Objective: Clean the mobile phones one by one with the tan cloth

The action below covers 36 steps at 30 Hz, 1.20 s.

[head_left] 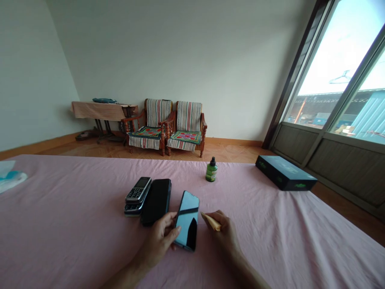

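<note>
We see a white-and-blue packet [12,180] cut off at the left edge, and a lower keypad phone [132,209] mostly hidden under an upper keypad phone [138,189]. We make out the left hand [159,241] narrowly closed on the smartphone's [188,220] left edge, some fingertips hidden behind it. In the right hand [224,233] we see a pinched yellowish cloth [214,222], just right of the smartphone. Between our hands, its long axis runs near to far, the far end leaning slightly right; we cannot tell whether it touches the pink bedsheet [270,241].
</note>
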### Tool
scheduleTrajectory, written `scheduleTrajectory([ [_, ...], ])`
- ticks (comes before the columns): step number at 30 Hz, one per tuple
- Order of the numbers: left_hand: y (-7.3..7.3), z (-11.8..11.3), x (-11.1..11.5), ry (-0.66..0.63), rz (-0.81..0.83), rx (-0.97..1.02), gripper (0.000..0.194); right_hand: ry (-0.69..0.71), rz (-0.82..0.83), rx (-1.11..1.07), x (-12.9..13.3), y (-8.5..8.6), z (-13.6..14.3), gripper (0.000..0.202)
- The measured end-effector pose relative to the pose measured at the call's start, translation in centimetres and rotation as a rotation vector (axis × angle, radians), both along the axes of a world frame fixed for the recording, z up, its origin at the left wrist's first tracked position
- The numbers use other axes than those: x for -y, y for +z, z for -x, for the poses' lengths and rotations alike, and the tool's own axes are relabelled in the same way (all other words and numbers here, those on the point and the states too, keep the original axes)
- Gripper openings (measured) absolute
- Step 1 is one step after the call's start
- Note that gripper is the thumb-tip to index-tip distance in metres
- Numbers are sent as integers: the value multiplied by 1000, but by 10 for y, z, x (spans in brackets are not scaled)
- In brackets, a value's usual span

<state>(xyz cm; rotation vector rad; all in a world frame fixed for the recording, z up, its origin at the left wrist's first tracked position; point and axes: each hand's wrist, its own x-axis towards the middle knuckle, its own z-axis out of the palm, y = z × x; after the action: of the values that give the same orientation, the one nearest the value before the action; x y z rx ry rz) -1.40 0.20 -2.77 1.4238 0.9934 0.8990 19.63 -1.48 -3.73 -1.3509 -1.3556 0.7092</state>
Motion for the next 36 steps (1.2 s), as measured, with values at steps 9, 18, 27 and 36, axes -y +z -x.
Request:
scheduleTrajectory([
  [9, 7, -5, -3, 55, 66, -33, 42, 25, -20, 64, 8, 2, -3, 23],
  [18, 13, -37, -5, 18, 139, 24, 38, -132, -121, 20, 28, 2, -46, 29],
  [27, -5, -118, -31, -75, 186, 82, 34, -338, -217, -120, 17, 4, -70, 30],
  [36, -8, -187, -57, -290, 18, -98, 24, -367, -255, -100, 16, 4, -78, 31],
])
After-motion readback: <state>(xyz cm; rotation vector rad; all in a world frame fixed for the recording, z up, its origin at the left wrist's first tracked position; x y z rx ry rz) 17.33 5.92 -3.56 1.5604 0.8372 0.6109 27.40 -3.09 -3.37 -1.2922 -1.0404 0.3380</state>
